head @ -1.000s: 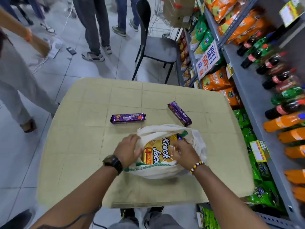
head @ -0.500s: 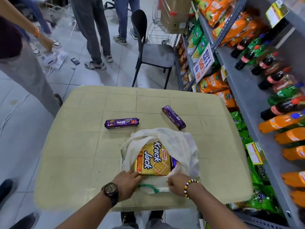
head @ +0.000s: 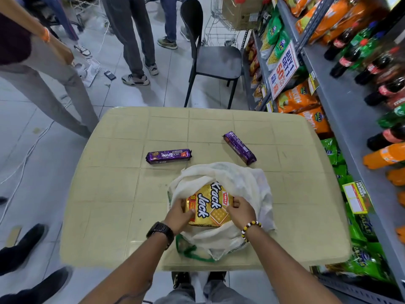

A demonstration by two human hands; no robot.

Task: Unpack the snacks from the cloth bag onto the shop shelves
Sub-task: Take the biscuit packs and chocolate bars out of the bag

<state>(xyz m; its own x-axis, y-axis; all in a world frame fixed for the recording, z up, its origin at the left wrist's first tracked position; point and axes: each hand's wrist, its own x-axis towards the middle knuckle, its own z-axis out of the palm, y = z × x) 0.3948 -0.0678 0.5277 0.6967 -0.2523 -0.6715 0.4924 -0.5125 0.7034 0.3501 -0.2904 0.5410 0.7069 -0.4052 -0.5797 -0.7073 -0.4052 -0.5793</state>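
A white cloth bag with green handles lies open on the beige table. Inside it a gold Krack Jack biscuit pack lies face up. My left hand grips the pack's left edge and my right hand grips its right edge. Two purple biscuit packs lie on the table beyond the bag: one to the left, one slanted to the right. The grey shop shelves run along the right.
The shelves hold orange and green snack bags and drink bottles. A black chair stands past the table. Several people's legs stand on the floor at left and behind. A trolley with a box is at the back.
My hands moved from the bag's near edge, where they pulled the cloth open, up onto the two sides of the Krack Jack pack.
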